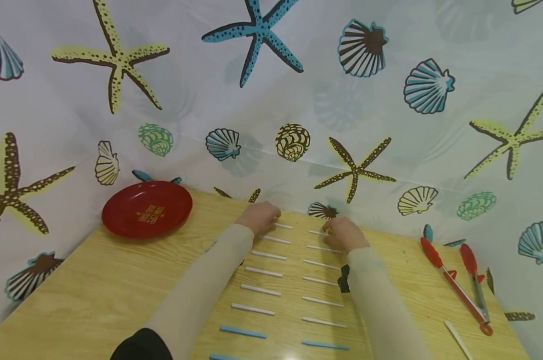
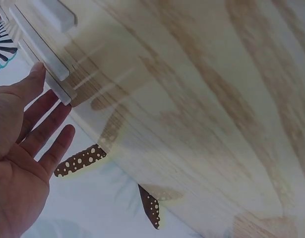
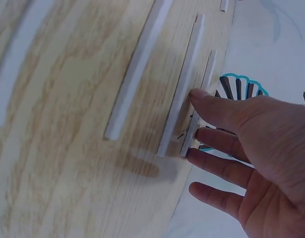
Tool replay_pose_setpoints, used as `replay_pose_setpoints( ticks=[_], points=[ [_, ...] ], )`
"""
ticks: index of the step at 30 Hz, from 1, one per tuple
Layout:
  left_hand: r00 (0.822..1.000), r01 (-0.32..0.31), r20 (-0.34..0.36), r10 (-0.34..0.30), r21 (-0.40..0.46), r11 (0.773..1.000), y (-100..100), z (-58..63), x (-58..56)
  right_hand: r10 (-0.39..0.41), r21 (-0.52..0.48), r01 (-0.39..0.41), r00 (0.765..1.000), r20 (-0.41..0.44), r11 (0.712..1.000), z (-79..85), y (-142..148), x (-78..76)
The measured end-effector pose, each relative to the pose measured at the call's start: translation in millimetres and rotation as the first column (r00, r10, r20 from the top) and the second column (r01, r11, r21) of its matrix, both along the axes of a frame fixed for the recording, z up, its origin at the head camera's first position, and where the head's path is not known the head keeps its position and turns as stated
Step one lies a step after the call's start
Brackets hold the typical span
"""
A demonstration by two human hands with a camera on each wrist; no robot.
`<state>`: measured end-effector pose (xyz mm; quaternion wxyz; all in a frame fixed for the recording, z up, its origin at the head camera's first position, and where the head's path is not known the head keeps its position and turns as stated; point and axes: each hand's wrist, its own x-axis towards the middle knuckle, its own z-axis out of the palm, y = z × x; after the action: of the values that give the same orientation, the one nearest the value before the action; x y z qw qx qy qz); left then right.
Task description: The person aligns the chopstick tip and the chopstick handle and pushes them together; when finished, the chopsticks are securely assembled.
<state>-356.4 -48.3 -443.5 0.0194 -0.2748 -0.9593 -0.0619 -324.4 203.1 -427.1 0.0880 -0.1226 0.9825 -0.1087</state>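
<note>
Two columns of short sticks lie on the wooden table, mostly white, with blue ones nearest me. At the far end of the left column, my left hand pinches the outermost white stick between thumb and fingers, by the table edge. Another white stick lies close alongside it. My right hand has its thumb and fingers on either side of the farthest white stick of the right column, pinching it. A second white stick lies just inside that one. Both sticks still lie on the table.
A red plate with gold characters sits at the back left corner. Tongs with red tips lie spread at the right, near a thin white utensil. A patterned cloth hangs behind the table. Blue sticks lie toward me.
</note>
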Motion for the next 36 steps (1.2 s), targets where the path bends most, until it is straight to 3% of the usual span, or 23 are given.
replay_pose_setpoints(
  ticks=[6,14,22,29,33,36],
  points=[
    [0.998,-0.033,-0.064,0.029,-0.066,0.997,9.8,0.3,-0.4,0.056,0.093,-0.049,0.996,-0.073,0.994,-2.4,-1.0,-5.9],
    [0.989,-0.064,-0.141,0.050,-0.095,0.993,17.4,-0.2,3.1,0.067,0.110,-0.056,0.992,-0.104,0.992,-4.1,-6.7,-7.1],
    [0.970,-0.090,-0.238,0.043,-0.190,0.978,21.5,-1.2,3.8,0.137,0.206,-0.085,0.957,-0.254,0.975,-10.4,-11.5,-8.8],
    [0.971,-0.009,-0.236,-0.023,-0.135,0.991,14.4,-3.1,4.6,0.182,0.259,-0.122,0.958,-0.222,0.958,-9.6,-8.6,-4.5],
    [0.968,0.068,-0.234,-0.089,-0.096,0.993,10.3,3.7,5.6,0.202,0.173,-0.168,0.957,-0.208,0.971,-1.6,-2.4,-0.6],
    [0.976,0.115,-0.178,-0.125,-0.061,0.991,8.3,15.0,8.2,0.209,0.088,-0.194,0.955,-0.213,0.977,4.1,2.4,3.8]
  ],
)
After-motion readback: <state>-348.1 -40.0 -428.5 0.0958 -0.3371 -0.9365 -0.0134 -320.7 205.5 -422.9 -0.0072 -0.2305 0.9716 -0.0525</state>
